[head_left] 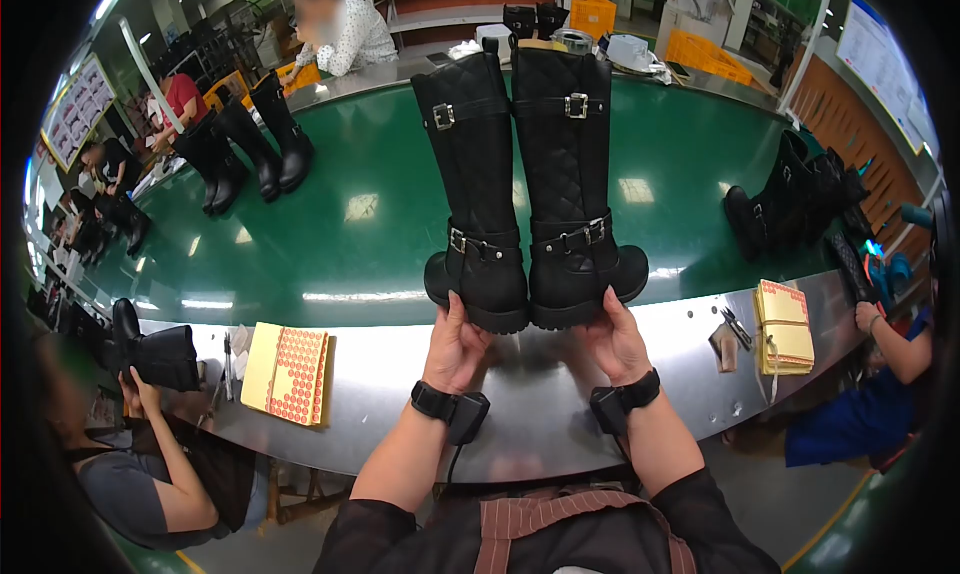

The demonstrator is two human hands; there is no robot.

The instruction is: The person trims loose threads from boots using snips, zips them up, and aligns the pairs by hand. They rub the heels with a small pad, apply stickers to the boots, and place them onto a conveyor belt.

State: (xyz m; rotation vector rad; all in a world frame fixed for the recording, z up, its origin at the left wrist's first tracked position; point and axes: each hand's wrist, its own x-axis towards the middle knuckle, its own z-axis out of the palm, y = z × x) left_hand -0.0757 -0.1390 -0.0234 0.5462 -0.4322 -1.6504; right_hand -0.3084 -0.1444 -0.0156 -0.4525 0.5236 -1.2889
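Observation:
A pair of tall black boots stands upright before me, side by side, with quilted shafts and silver buckles at top and ankle. My left hand [460, 344] grips the left boot [475, 184] low at its sole, thumb up on the outer side. The right boot [567, 174] is held the same way by my right hand [615, 339]. Fingers of both hands are partly hidden under the soles. The boots' heels face me and their toes point outward. Each wrist wears a black strap with a small box.
A green conveyor belt [360, 244] runs behind a metal ledge [380, 404]. Sticker sheets [290, 374] lie left; a yellow pad [785, 329] and tweezers [737, 324] lie right. More boots [285, 139] stand on the belt. Co-workers sit on both sides; one at left holds a boot [165, 356].

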